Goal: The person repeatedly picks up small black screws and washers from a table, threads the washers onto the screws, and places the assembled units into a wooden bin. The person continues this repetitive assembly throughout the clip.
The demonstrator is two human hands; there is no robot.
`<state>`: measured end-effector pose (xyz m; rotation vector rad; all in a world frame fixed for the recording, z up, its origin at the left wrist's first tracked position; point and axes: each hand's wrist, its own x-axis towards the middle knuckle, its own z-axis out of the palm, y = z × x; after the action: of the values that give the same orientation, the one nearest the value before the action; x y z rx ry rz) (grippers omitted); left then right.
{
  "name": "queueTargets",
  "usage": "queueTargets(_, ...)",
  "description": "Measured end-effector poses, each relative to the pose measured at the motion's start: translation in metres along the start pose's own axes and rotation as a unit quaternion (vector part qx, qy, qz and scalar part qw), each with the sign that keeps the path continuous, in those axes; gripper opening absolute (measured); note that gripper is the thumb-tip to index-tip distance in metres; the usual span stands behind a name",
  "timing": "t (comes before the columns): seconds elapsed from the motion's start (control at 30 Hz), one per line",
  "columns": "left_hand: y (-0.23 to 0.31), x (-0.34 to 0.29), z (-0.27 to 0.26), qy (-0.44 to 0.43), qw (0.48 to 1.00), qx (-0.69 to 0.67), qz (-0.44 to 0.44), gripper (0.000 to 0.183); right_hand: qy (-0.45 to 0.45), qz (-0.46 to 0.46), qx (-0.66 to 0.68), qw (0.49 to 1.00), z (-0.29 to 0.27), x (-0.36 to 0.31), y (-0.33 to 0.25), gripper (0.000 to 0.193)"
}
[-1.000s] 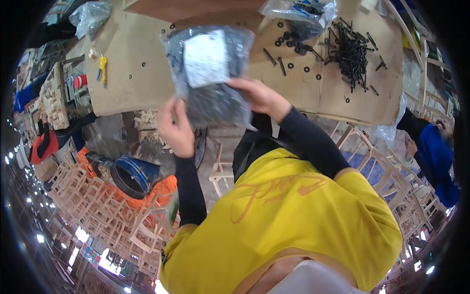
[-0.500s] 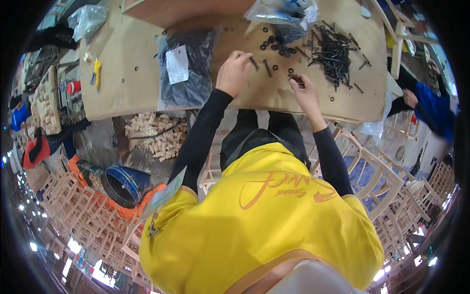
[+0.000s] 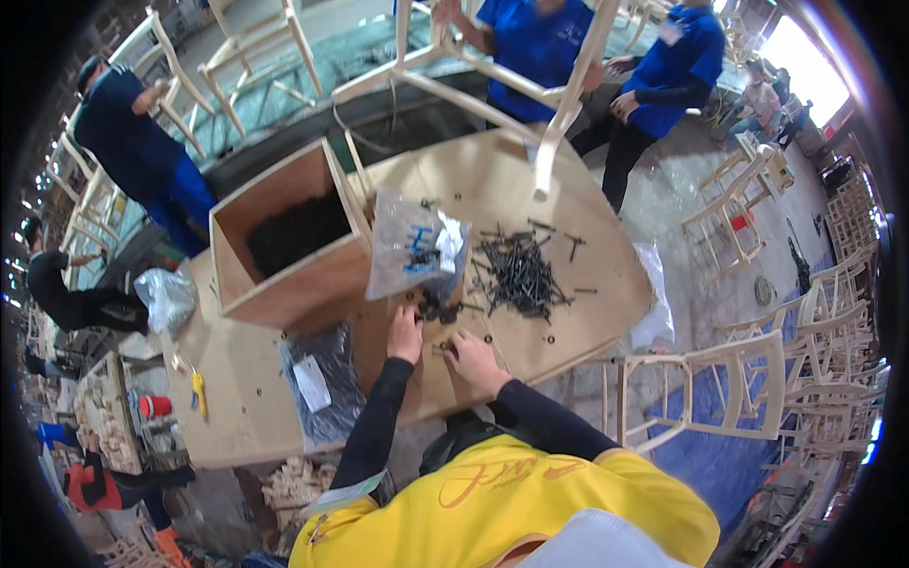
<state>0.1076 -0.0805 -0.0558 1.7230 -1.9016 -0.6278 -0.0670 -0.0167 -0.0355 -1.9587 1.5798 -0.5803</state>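
My left hand (image 3: 405,338) rests on the cardboard-brown tabletop with its fingers drawn together beside a cluster of black washers (image 3: 437,309). What is in its fingertips, if anything, is too small to tell. Just to the right, my right hand (image 3: 476,360) is closed in a pinch, and a small dark piece shows at its fingertips; I cannot make out its kind. Beyond the hands lies a heap of black bolts (image 3: 521,275), with several loose ones around it. A single washer (image 3: 489,339) lies near my right hand.
A wooden box (image 3: 294,227) with dark contents stands at the back left. Next to it sits a clear plastic bag (image 3: 417,241). A dark wrapped pack (image 3: 322,383) and a yellow cutter (image 3: 199,393) lie at left. Co-workers handle a chair frame (image 3: 473,66) over the table's far edge.
The view has tilted up, bringing the box and co-workers in. My right hand has moved left, closer to my left hand. The bolt at my left fingertips no longer shows clearly there.
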Motion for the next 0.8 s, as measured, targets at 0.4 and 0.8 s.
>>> queueTargets(0.4, -0.006, 0.001, 0.004, -0.024, 0.983, -0.155, -0.092, 0.010, -0.068, 0.212, 0.462, 0.859, -0.052, -0.012, 0.037, 0.039)
queueTargets(0.8, 0.070, -0.023, -0.023, -0.193, 0.724, -0.644, -0.153, 0.020, -0.037, 0.335, 0.701, 0.628, -0.082, -0.007, 0.046, 0.022)
